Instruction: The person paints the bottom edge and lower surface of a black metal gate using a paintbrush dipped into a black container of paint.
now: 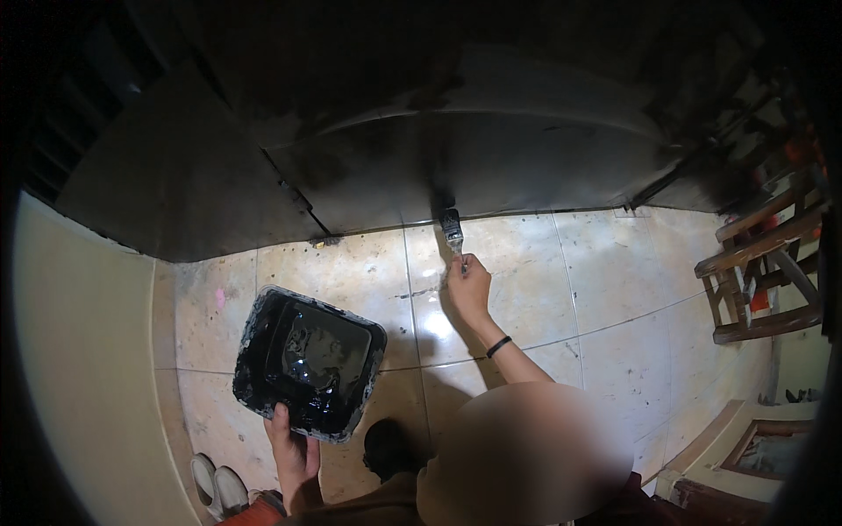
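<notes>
Right hand [469, 287] closes around a paintbrush [453, 230], its bristles pressed to the bottom edge of a dark metal door [491, 158] where it meets the tiled floor [544, 280]. Left hand [294, 456] grips the near rim of a black paint tray [309, 361] held above open tiles; a wooden chair [763, 263] stands well apart at right.

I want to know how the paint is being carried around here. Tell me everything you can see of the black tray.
The black tray is a squarish, shallow container with rounded corners, apparently plastic, its rim smeared with dried black and pale streaks. A glossy black liquid pools inside and reflects the light. It sits tilted in the picture, over the pale tiled floor; whether it rests on it cannot be told. The left hand grips its near edge.
</notes>
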### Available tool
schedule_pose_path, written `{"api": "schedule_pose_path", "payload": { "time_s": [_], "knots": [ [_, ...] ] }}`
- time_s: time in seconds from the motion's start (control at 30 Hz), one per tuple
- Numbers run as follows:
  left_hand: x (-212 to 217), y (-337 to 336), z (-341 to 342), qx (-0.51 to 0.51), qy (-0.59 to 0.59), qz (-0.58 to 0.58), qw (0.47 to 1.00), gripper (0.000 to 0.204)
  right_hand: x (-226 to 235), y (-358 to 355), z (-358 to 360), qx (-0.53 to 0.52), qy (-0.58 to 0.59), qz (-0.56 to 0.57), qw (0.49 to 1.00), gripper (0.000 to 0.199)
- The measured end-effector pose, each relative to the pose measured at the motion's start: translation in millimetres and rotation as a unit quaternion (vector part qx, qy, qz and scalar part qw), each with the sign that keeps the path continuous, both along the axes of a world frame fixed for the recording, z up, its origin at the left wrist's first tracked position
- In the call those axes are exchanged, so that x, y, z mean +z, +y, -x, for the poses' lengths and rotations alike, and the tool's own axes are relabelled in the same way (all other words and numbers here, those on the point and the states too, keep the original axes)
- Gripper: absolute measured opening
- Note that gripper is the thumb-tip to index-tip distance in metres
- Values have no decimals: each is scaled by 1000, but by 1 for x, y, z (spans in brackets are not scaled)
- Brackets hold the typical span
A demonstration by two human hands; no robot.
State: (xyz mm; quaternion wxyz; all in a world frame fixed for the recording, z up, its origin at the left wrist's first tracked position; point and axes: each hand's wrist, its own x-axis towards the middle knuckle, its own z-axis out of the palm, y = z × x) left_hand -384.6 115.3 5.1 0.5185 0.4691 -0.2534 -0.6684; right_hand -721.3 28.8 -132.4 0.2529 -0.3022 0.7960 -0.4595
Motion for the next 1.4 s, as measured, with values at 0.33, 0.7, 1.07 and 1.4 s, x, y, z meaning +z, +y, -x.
{"api": "schedule_pose_path", "payload": {
  "time_s": [0.33,0.7,1.07,1.4],
  "knots": [
    [-17,-1,-17,14,27,-3,1000,57,119,-17,-12,-21,-20,153,988,33],
    [-24,-2,-25,12,20,-15,1000,57,101,-27,-23,-20,84,225,971,29],
    [-25,1,-20,5,24,-28,999,57,93,-44,-14,-14,74,232,970,29],
    [-25,1,-18,-6,30,-36,999,61,86,-55,-1,2,54,273,960,26]
  ]
}}
